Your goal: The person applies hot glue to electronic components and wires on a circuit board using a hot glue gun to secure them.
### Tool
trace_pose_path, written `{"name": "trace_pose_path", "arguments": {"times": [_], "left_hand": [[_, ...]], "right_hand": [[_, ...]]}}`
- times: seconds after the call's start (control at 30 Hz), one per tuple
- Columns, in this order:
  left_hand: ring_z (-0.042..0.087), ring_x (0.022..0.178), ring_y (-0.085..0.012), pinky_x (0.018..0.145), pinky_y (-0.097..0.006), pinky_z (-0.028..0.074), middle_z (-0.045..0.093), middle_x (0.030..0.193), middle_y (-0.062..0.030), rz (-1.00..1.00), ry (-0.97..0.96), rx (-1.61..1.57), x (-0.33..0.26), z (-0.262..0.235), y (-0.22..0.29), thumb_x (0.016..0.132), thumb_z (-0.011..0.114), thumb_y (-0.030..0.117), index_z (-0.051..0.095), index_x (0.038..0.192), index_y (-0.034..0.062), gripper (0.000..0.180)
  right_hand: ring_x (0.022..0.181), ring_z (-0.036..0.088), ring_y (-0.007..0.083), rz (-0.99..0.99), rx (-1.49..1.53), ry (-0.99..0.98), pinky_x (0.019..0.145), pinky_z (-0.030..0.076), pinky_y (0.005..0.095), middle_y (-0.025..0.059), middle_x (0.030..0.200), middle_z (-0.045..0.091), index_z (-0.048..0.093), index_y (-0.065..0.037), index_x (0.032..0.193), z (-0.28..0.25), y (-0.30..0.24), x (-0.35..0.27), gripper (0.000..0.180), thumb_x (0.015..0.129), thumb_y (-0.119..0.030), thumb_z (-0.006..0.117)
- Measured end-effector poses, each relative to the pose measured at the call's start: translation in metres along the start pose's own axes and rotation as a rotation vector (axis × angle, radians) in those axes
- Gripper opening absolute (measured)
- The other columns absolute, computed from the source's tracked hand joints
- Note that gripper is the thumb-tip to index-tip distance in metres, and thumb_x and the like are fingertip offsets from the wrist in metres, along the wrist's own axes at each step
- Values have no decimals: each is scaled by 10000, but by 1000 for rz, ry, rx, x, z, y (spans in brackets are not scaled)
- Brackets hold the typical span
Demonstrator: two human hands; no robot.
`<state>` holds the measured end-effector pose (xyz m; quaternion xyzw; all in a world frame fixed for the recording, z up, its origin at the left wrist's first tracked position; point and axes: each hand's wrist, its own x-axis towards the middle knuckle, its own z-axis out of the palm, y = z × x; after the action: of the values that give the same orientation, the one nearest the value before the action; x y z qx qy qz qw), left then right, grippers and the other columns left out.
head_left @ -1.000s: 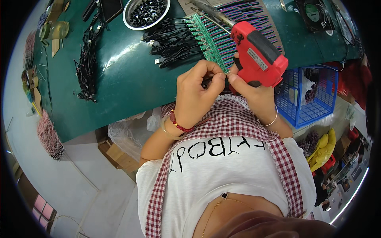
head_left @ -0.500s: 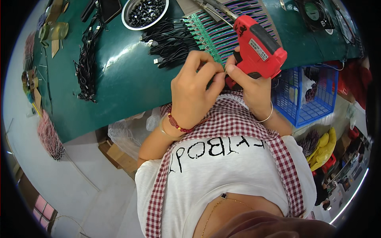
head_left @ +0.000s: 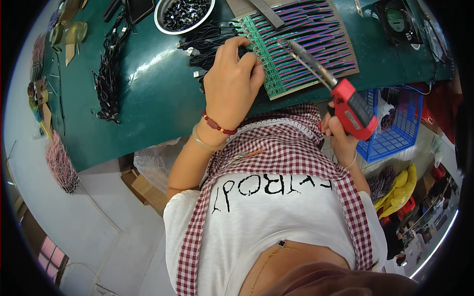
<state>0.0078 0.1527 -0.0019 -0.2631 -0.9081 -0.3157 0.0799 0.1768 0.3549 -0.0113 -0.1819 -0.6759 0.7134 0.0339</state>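
A red soldering gun (head_left: 354, 111) with a black back strip is gripped in my right hand (head_left: 340, 138). Its long metal nozzle points up and left, the tip over a row of green circuit boards (head_left: 276, 81) with dark, coloured-striped wires. Beside the boards' left ends, my left hand (head_left: 231, 76) is closed, fingertips bent together; whatever they pinch is hidden. Black cables (head_left: 210, 42) with metal plugs lie just beyond and left of that hand, partly covered by it. The boards rest side by side on a brown cardboard sheet (head_left: 349, 61).
A metal bowl (head_left: 159, 19) of small black-and-metal parts stands at the far side. On the green table (head_left: 148, 106) lie a black cable bundle (head_left: 107, 79), a flat grey bar (head_left: 267, 13) across the boards, and a black fan-like device (head_left: 396, 22). A blue crate (head_left: 390, 145) stands below, right.
My right hand has drawn the soldering gun right and toward me, away from my left hand. My left hand has moved up and slightly left, to the board ends. More of the boards shows.
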Motion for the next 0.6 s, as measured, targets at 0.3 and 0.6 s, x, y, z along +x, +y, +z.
{"name": "trace_pose_path", "arguments": {"times": [0.3,0.6], "left_hand": [[604,806,-233,583,-340,496,581,1029,-49,-21,-75,29,5,-2,0,727,658,97,608,731,60,63],[609,778,-243,582,-349,496,572,1025,-63,-10,-84,28,7,-1,0,723,655,82,606,730,36,68]], "right_hand": [[676,555,126,-45,-225,-74,601,443,279,40,811,600,633,-17,934,-12,10,-8,173,798,-102,698],[638,563,227,-121,-448,-120,570,434,313,91,787,587,629,-36,857,-14,13,-7,169,713,-80,707]]}}
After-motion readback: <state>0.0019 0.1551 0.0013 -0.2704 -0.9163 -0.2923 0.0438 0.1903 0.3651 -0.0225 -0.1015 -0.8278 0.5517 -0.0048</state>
